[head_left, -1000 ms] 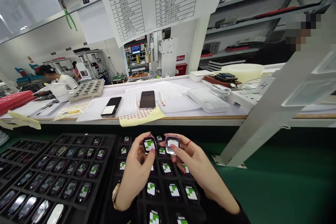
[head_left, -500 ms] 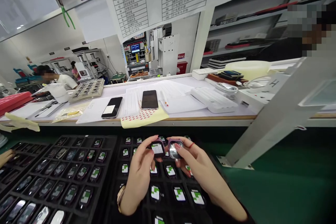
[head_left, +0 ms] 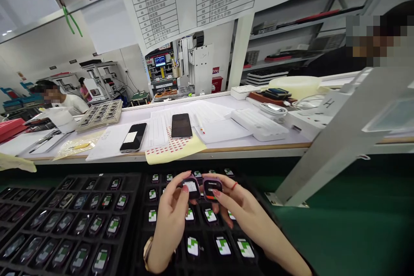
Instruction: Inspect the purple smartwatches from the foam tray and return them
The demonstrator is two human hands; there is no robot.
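Two purple-framed smartwatches without straps are held side by side above a black tray [head_left: 171, 228]. My left hand [head_left: 173, 213] is closed on one smartwatch [head_left: 191, 188], its screen lit with a whitish pattern and the thumb near its edge. My right hand [head_left: 237, 205] grips the other smartwatch [head_left: 212, 186], whose dark screen shows an orange strip low down, with the thumb at that corner. Below them, several watch bodies [head_left: 223, 245] lie in the tray's compartments, their screens showing green and white blocks.
Left of it stands another black tray [head_left: 124, 224] with several watches. Behind runs a white bench shelf [head_left: 223, 140] bearing two phones [head_left: 133, 137], papers and cables [head_left: 274, 109]. A metal post [head_left: 318, 166] rises at right. People sit at far left and right.
The screen of the watch in my right hand has gone from a pale glare to dark with an orange strip. My right thumb has shifted toward its lower edge. The view has moved slightly.
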